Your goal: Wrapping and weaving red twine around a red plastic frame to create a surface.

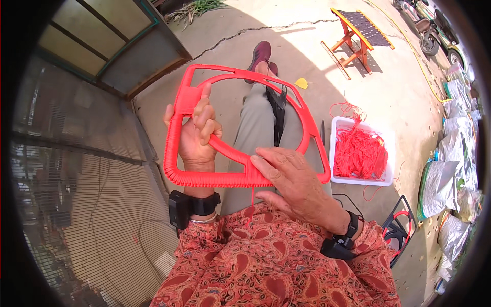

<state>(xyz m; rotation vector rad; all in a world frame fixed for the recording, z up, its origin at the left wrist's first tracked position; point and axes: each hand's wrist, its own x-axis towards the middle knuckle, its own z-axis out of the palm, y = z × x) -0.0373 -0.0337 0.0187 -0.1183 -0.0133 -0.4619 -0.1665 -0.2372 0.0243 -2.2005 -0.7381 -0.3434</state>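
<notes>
a: left hand closed round the left side of the red frame, fingers hooked through the opening onto the inner ring, thumb behind. frame held up over the lap, tilted away.

b: right hand?

a: flat on the near bottom rail, fingers pressing the wrapped red cord, not closed round anything. loose strand hanging just below the fingers, toward the body.

b: long axis?

a: wrapped rail running left to right between both hands; right hand nearer the strand end.

b: around?

a: white tray of red cord beyond the right hand, on the ground. black clip behind the frame. folding stool far off. nothing between hands.
</notes>
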